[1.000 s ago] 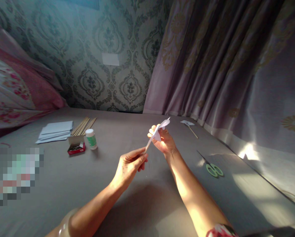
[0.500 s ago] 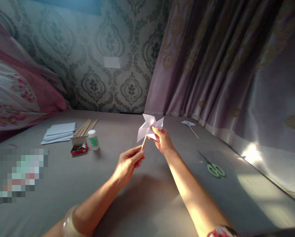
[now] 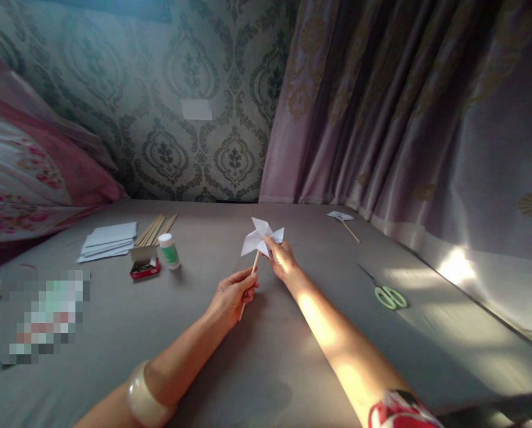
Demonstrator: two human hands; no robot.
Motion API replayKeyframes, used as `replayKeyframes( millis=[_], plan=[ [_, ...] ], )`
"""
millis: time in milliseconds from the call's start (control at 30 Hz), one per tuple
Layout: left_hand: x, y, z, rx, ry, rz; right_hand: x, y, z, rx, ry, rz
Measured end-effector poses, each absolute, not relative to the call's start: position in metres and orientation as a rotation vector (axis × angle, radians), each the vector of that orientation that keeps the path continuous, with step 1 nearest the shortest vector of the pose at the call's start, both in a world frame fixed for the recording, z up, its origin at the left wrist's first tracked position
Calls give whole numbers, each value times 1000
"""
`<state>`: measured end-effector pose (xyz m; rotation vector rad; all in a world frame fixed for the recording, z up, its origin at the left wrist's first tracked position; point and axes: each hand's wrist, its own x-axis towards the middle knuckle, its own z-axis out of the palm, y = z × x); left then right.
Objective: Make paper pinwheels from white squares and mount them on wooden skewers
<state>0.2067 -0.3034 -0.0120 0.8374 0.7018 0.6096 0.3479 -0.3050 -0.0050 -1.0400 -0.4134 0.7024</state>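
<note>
A white paper pinwheel (image 3: 253, 240) is held up over the grey sheet in the middle of the view. My left hand (image 3: 234, 292) is closed around its thin wooden stick (image 3: 255, 261), whose lower end pokes out below the fingers. At the pinwheel's centre, my right hand (image 3: 282, 257) pinches the paper, thumb in front and the other fingers behind. Whatever fastens paper to stick is hidden by the thumb.
To the left lie a stack of white paper (image 3: 109, 238), several wooden sticks (image 3: 152, 230), an open red box (image 3: 145, 268) and a white-and-green bottle (image 3: 169, 252). On the right are green-handled scissors (image 3: 389, 296) and another pinwheel (image 3: 340, 216). A curtain (image 3: 408, 119) hangs at right.
Both hands and the pinwheel have shifted slightly left and down. The stick's lower end now shows beneath my left hand. My right hand still pinches the pinwheel's centre.
</note>
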Motion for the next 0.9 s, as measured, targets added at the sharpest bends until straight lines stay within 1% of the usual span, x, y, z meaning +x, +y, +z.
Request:
replayKeyframes(
  millis=[500,900],
  plan=[
    [210,-306,-16,876,803,599,354,-298,-21,-1123,-221,781],
    [205,-304,-5,829,742,527,348,-310,-9,-1134,-246,826]
  ],
)
